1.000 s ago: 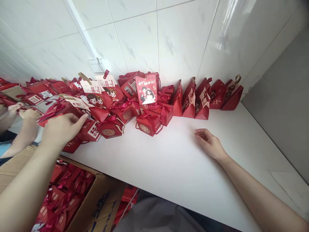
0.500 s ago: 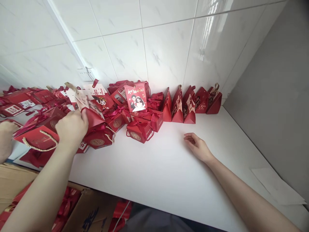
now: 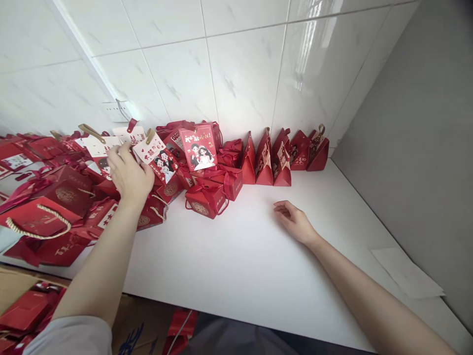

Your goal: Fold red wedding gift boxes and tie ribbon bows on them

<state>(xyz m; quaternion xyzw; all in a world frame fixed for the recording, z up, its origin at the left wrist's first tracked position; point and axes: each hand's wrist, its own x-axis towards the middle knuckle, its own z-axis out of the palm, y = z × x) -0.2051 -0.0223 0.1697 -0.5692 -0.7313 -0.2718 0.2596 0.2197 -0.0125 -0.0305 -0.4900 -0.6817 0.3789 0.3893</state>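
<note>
My left hand (image 3: 131, 175) is over the pile of red wedding gift boxes, back of the hand toward me, fingers apart. Its thumb lies against the lower left edge of a tilted gift box (image 3: 162, 160) with a cartoon couple and a tan loop. Its fingers are in front of a white-topped box (image 3: 99, 147) on the left; the palm side is hidden. On the white table (image 3: 221, 251), my right hand (image 3: 295, 224) rests with fingers loosely curled and pressed together. Whether anything is inside it I cannot make out.
Several triangular red boxes (image 3: 264, 160) stand in a row along the tiled wall. Ribboned six-sided boxes (image 3: 205, 199) are piled left of them. A cardboard carton (image 3: 135, 320) with red boxes is below the table edge. White paper (image 3: 406, 273) lies near the grey partition (image 3: 399, 148).
My left hand has opened from its grip, and the couple box now faces me, leaning on the pile. Another person's hand at far left has left view. My right hand keeps its place.
</note>
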